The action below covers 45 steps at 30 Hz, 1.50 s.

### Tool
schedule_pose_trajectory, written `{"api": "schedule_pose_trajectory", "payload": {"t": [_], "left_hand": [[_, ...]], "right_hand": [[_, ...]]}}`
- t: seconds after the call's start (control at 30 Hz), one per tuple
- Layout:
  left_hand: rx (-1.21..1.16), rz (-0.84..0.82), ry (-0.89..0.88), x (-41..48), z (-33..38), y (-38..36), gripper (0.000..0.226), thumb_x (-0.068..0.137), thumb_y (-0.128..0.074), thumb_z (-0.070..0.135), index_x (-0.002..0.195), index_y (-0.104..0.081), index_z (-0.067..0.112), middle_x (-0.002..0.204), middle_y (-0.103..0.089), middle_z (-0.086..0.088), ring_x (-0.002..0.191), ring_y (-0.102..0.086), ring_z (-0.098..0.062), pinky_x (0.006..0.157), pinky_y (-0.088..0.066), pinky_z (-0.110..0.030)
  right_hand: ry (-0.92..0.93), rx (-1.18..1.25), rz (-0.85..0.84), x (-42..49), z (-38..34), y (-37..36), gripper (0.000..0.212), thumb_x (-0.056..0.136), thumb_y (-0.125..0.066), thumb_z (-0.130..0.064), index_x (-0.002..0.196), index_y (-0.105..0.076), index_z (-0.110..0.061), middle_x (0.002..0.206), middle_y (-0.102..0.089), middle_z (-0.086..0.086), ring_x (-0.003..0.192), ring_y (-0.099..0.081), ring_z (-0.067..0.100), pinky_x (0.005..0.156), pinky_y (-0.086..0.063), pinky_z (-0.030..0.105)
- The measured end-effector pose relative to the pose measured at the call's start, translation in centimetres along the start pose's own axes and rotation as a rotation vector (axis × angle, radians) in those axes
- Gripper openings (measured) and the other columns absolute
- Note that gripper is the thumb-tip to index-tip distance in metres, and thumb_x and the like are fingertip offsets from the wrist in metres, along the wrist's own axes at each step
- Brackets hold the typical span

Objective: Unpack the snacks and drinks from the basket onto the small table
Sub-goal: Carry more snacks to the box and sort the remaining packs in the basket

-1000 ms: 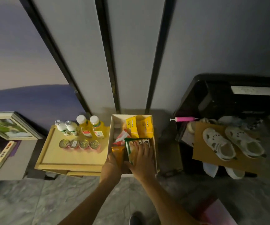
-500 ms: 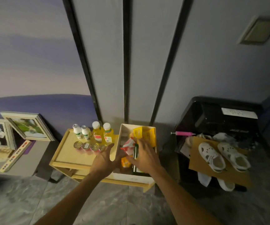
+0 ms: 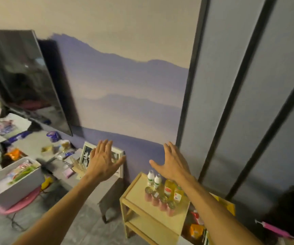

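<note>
Both arms reach forward, raised. The left hand (image 3: 102, 162) and right hand (image 3: 171, 163) are spread flat, fingers splayed, holding nothing. Below the right hand, bottles (image 3: 162, 183) and cans (image 3: 158, 198) stand on the small table (image 3: 142, 207); the snacks (image 3: 196, 228) lie under its forearm.

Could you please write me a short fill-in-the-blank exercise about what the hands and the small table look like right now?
1. Both the left hand and the right hand are raised with fingers spread and hold ____.
2. The drinks stand on the small table's ____ shelf.
3. The two white bottles have ____ labels.

Missing words: nothing; top; green
</note>
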<state>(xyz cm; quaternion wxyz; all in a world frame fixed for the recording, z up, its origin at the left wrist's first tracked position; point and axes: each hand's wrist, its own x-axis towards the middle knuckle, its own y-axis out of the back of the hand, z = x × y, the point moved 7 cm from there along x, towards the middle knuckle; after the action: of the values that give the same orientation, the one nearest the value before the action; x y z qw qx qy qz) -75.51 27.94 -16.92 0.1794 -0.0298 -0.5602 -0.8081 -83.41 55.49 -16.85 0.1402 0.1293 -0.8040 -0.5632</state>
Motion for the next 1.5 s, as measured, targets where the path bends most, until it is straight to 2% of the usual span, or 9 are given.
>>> {"api": "schedule_pose_trajectory", "payload": {"t": [0.17,0.37,0.6,0.73,0.9,1.03,1.33,1.43,1.5], "left_hand": [[-0.033,0.071,0.078,-1.4,-9.5,7.8,0.101,0.088,-0.034,0.091,0.166,-0.018,0.029,0.175,-0.019,-0.003,0.160,-0.021,-0.028,0.130,-0.016,-0.055],[-0.005,0.147,0.198,-4.0,-22.6,15.2,0.095,0.090,-0.046,0.085,0.163,-0.024,0.029,0.172,-0.026,-0.002,0.155,-0.032,-0.026,0.128,-0.025,-0.053],[0.059,0.153,0.375,-7.0,-38.8,20.0,0.102,0.085,-0.034,0.094,0.163,-0.029,0.028,0.171,-0.031,-0.001,0.154,-0.036,-0.025,0.125,-0.033,-0.053],[0.084,0.140,0.491,-8.2,-47.1,21.0,0.097,0.088,-0.039,0.088,0.162,-0.030,0.027,0.169,-0.034,-0.002,0.151,-0.039,-0.025,0.124,-0.033,-0.052],[0.103,0.139,0.620,-7.9,-55.8,21.4,0.096,0.091,-0.035,0.088,0.163,-0.030,0.025,0.169,-0.034,-0.002,0.149,-0.042,-0.025,0.124,-0.033,-0.053],[0.121,0.139,0.721,-7.0,-62.7,21.1,0.105,0.086,-0.027,0.092,0.164,-0.030,0.022,0.168,-0.035,-0.004,0.149,-0.042,-0.025,0.124,-0.034,-0.052],[0.095,0.067,0.925,-1.5,-75.1,20.0,0.094,0.092,-0.040,0.084,0.162,-0.034,0.022,0.165,-0.042,-0.004,0.147,-0.045,-0.025,0.122,-0.036,-0.051],[0.065,0.042,0.946,0.7,-78.5,18.7,0.090,0.094,-0.043,0.081,0.161,-0.036,0.022,0.161,-0.047,-0.005,0.142,-0.049,-0.025,0.119,-0.041,-0.048],[0.008,-0.009,0.980,2.1,-81.5,17.0,0.089,0.093,-0.043,0.081,0.159,-0.038,0.023,0.155,-0.052,-0.006,0.134,-0.056,-0.026,0.111,-0.048,-0.046]], "right_hand": [[0.154,0.048,-0.012,3.5,-11.9,-1.0,0.103,0.095,-0.053,-0.076,0.168,-0.017,-0.014,0.176,-0.017,0.010,0.160,-0.022,0.030,0.125,-0.029,0.044],[0.331,0.077,-0.051,7.4,-28.3,-5.5,0.104,0.092,-0.055,-0.077,0.168,-0.018,-0.017,0.176,-0.017,0.009,0.160,-0.021,0.029,0.126,-0.031,0.047],[0.479,0.056,-0.183,9.8,-44.8,-13.4,0.101,0.094,-0.057,-0.073,0.169,-0.013,-0.021,0.178,-0.012,0.003,0.162,-0.017,0.029,0.126,-0.028,0.047],[0.581,0.041,-0.211,11.6,-53.1,-17.4,0.101,0.093,-0.054,-0.075,0.168,-0.016,-0.020,0.176,-0.016,0.004,0.161,-0.019,0.027,0.127,-0.028,0.044],[0.645,0.000,-0.250,16.6,-60.9,-23.3,0.105,0.087,-0.048,-0.083,0.166,-0.021,-0.020,0.175,-0.021,0.004,0.160,-0.022,0.029,0.126,-0.031,0.048],[0.700,0.008,-0.318,21.6,-66.6,-28.2,0.099,0.091,-0.053,-0.080,0.164,-0.025,-0.020,0.172,-0.027,0.004,0.157,-0.029,0.028,0.121,-0.037,0.046],[0.796,-0.027,-0.488,33.6,-78.1,-37.9,0.077,0.094,-0.061,-0.070,0.149,-0.041,-0.019,0.153,-0.045,0.006,0.138,-0.050,0.025,0.103,-0.049,0.039],[0.792,-0.045,-0.560,36.7,-81.0,-42.5,0.081,0.089,-0.061,-0.076,0.146,-0.044,-0.021,0.147,-0.049,0.003,0.132,-0.054,0.024,0.099,-0.050,0.040],[0.773,-0.059,-0.621,38.3,-82.7,-46.2,0.087,0.086,-0.064,-0.077,0.150,-0.043,-0.022,0.150,-0.049,0.002,0.132,-0.055,0.024,0.102,-0.054,0.042]]}}
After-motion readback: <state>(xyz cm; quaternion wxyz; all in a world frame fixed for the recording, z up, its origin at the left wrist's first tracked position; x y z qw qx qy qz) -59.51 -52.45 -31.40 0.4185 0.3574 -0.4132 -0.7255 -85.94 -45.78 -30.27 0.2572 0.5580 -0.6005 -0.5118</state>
